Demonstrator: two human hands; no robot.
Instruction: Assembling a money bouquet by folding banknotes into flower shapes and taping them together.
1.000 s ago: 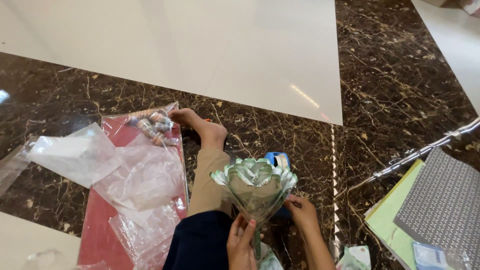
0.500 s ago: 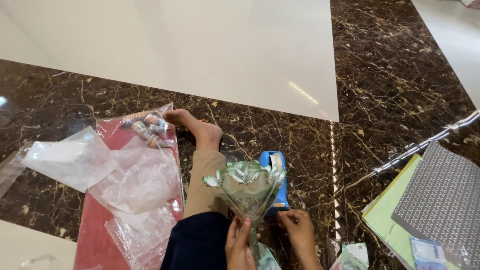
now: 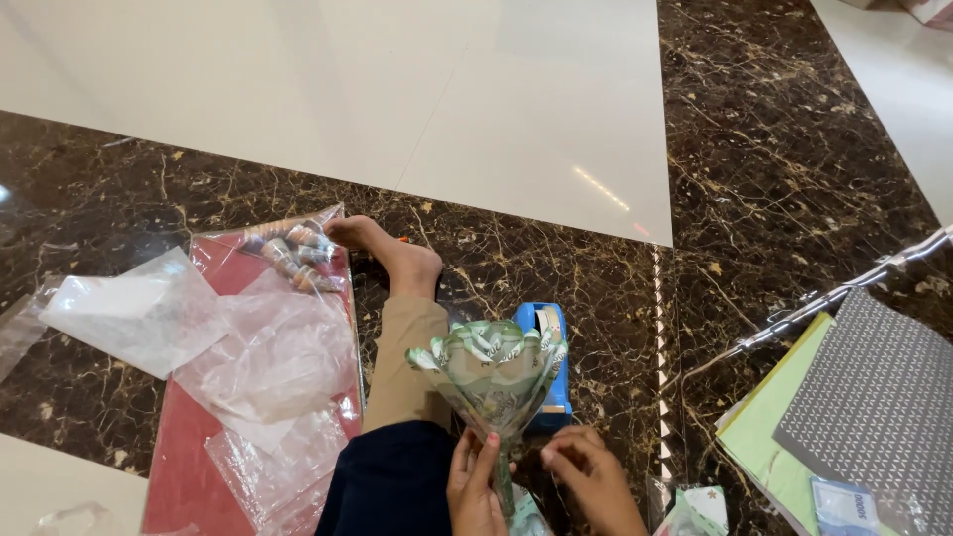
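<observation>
Gripping the thin green stem just under the bloom, the left hand [image 3: 475,486] holds a folded-paper flower [image 3: 489,369] upright over the person's lap, fingers closed around the stalk. The right hand [image 3: 593,479] sits just beside it at the stem's base, fingers curled inward; whether it actually pinches the stem cannot be told. The flower's green and white petals open toward the camera, in front of a blue tape dispenser [image 3: 548,367] on the dark marble floor [image 3: 774,179]. An outstretched leg in tan trousers ends in a bare foot [image 3: 392,256] beside a red sheet [image 3: 194,457] strewn with clear plastic bags [image 3: 268,362]. To the right lie a grey patterned sheet [image 3: 879,397] over green paper [image 3: 769,447].
</observation>
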